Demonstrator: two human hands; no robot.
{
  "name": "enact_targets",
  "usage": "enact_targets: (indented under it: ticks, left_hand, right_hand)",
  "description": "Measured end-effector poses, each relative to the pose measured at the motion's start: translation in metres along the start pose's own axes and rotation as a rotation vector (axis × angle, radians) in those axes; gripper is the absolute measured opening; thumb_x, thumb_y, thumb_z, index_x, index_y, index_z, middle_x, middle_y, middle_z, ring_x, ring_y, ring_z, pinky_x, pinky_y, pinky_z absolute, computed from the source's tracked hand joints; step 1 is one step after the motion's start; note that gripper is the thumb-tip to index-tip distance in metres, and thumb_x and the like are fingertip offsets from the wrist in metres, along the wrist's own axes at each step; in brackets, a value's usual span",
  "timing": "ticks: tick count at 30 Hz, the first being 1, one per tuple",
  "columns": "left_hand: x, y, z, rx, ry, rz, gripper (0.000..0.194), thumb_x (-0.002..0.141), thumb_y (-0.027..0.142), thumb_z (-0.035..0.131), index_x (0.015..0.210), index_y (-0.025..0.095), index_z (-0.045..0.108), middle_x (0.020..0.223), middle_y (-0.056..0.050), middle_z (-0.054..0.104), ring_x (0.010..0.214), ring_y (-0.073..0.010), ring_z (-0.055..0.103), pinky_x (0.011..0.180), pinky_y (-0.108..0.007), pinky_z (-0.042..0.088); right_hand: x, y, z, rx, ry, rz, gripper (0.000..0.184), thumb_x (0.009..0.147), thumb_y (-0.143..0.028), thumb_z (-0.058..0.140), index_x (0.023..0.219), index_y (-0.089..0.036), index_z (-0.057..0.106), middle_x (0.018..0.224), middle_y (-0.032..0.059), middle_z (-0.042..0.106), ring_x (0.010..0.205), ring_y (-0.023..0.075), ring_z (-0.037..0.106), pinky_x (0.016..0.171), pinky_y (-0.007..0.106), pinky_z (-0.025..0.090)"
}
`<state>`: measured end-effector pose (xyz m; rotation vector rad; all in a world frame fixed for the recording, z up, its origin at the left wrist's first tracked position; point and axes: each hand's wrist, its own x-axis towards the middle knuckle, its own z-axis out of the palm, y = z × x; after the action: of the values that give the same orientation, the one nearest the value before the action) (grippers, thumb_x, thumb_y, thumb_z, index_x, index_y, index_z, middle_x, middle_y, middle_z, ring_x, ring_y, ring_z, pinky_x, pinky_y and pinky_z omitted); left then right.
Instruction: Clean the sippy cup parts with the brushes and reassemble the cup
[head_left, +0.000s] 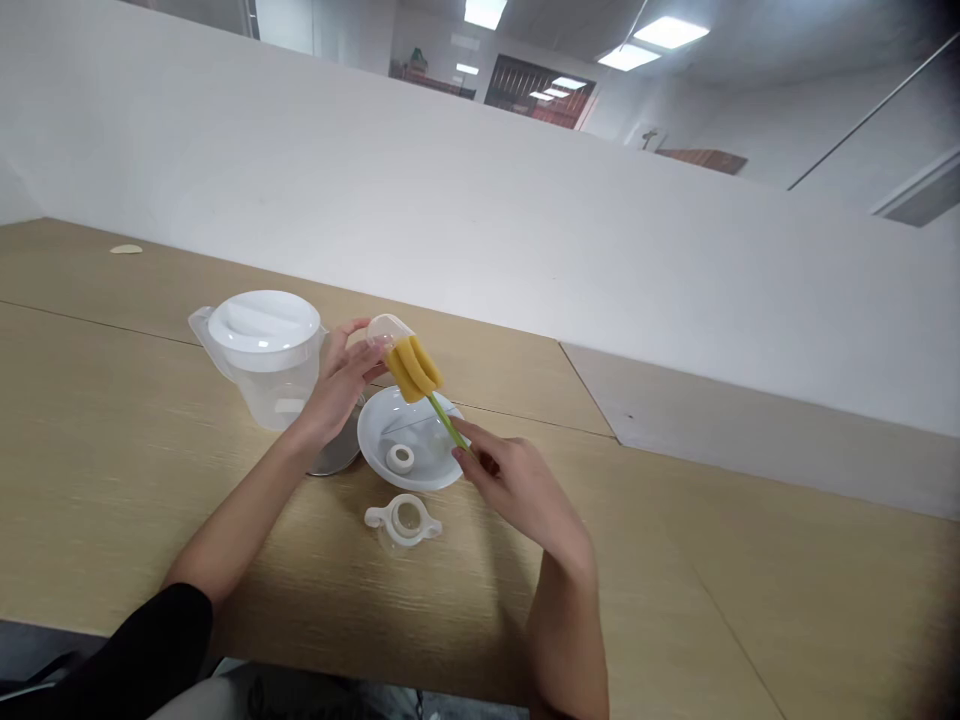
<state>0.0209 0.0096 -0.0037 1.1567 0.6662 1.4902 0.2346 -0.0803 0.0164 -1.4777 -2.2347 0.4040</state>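
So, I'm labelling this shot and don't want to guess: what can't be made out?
All in the head view:
Green handle's lower end: hidden by the right hand.
Grey dish: partly covered by the left hand and white bowl.
Pale patch on the pitcher: too small to read.
Furniture beyond the white partition: blurred, small.

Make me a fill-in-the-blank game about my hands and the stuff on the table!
The left hand holds a clear container at the brush's ____ sponge head.
The right hand grips the brush by its thin ____ handle.
The pitcher stands to the ____ of the bowl.
The white ring piece in front of the bowl has ____ side handles.

Missing words: yellow; green; left; two
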Motion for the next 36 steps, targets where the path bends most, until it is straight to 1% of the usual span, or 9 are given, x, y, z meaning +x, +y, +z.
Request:
enact_targets:
  ticks: [3,7,11,16,18,22,26,31,36]
  left_hand:
    - [-0.006,0.007,0.001,0.19,-0.138,0.012,0.055,0.082,0.036,0.064,0.132,0.028,0.043,0.117,-0.004,0.06,0.106,-0.0199,0.059,0.092,-0.036,0.047]
    - [-0.009,0.016,-0.004,0.349,-0.282,0.037,0.048,0.08,0.036,0.066,0.124,0.025,0.049,0.118,-0.006,0.057,0.096,-0.0183,0.061,0.08,-0.029,0.05]
    - [-0.007,0.023,-0.016,0.486,-0.245,0.036,0.046,0.075,0.04,0.072,0.113,0.024,0.051,0.103,-0.003,0.058,0.069,-0.0103,0.058,0.059,-0.022,0.047]
    - [-0.011,0.029,-0.021,0.77,-0.145,0.021,0.034,0.078,0.05,0.064,0.089,0.02,0.052,0.067,0.004,0.056,0.052,-0.0101,0.052,0.047,-0.02,0.037]
    - [-0.013,0.03,-0.019,0.794,-0.132,0.036,0.035,0.079,0.051,0.063,0.092,0.02,0.053,0.067,0.003,0.057,0.054,-0.0114,0.054,0.049,-0.022,0.04]
    - [-0.013,0.034,-0.016,0.703,-0.182,0.19,0.049,0.069,0.041,0.075,0.107,0.022,0.051,0.106,-0.004,0.063,0.084,-0.0166,0.063,0.072,-0.028,0.052]
    - [-0.012,0.04,-0.022,0.709,-0.316,0.299,0.04,0.071,0.033,0.075,0.103,0.021,0.054,0.121,-0.008,0.061,0.107,-0.022,0.059,0.097,-0.039,0.046]
    - [-0.008,0.041,-0.033,0.832,-0.38,0.146,0.044,0.07,0.037,0.075,0.105,0.022,0.053,0.117,-0.006,0.063,0.094,-0.0211,0.064,0.085,-0.036,0.051]
    - [0.0,0.034,-0.042,1.074,-0.177,0.086,0.057,0.075,0.044,0.068,0.123,0.024,0.045,0.123,-0.009,0.059,0.094,-0.0235,0.064,0.078,-0.035,0.051]
  right_hand:
    - [0.004,0.0,0.003,-0.045,0.034,0.007,0.04,0.094,-0.028,0.041,0.131,-0.023,0.055,0.067,-0.0009,0.064,0.052,0.0122,0.05,0.053,0.023,0.032]
    - [0.007,0.003,0.008,-0.12,0.1,0.003,0.039,0.095,-0.025,0.041,0.13,-0.025,0.055,0.072,0.0009,0.068,0.056,0.0137,0.054,0.055,0.025,0.034]
    - [0.011,0.005,0.016,-0.233,0.203,-0.054,0.037,0.095,-0.023,0.041,0.128,-0.024,0.058,0.075,0.0038,0.067,0.067,0.0171,0.057,0.06,0.026,0.037]
    - [0.017,0.005,0.023,-0.335,0.27,-0.089,0.041,0.095,-0.016,0.035,0.127,-0.021,0.059,0.083,0.0073,0.065,0.078,0.0189,0.057,0.069,0.028,0.042]
    - [0.018,0.006,0.025,-0.349,0.306,-0.097,0.042,0.095,-0.016,0.033,0.129,-0.021,0.058,0.084,0.0079,0.064,0.079,0.0188,0.057,0.07,0.029,0.043]
    - [0.019,0.004,0.029,-0.261,0.314,-0.067,0.042,0.095,-0.022,0.032,0.13,-0.021,0.057,0.081,0.0075,0.065,0.074,0.0173,0.058,0.064,0.026,0.042]
    - [0.02,0.002,0.03,-0.037,0.222,0.01,0.042,0.091,-0.022,0.036,0.125,-0.022,0.061,0.085,0.0056,0.07,0.068,0.0159,0.06,0.06,0.025,0.041]
    - [0.021,0.002,0.023,0.045,0.119,0.085,0.042,0.087,-0.022,0.04,0.12,-0.023,0.064,0.084,0.0041,0.073,0.064,0.0158,0.06,0.06,0.026,0.04]
    - [0.018,0.014,0.011,-0.045,0.199,0.198,0.041,0.086,-0.025,0.039,0.116,-0.02,0.067,0.09,0.0075,0.073,0.073,0.0189,0.063,0.066,0.028,0.041]
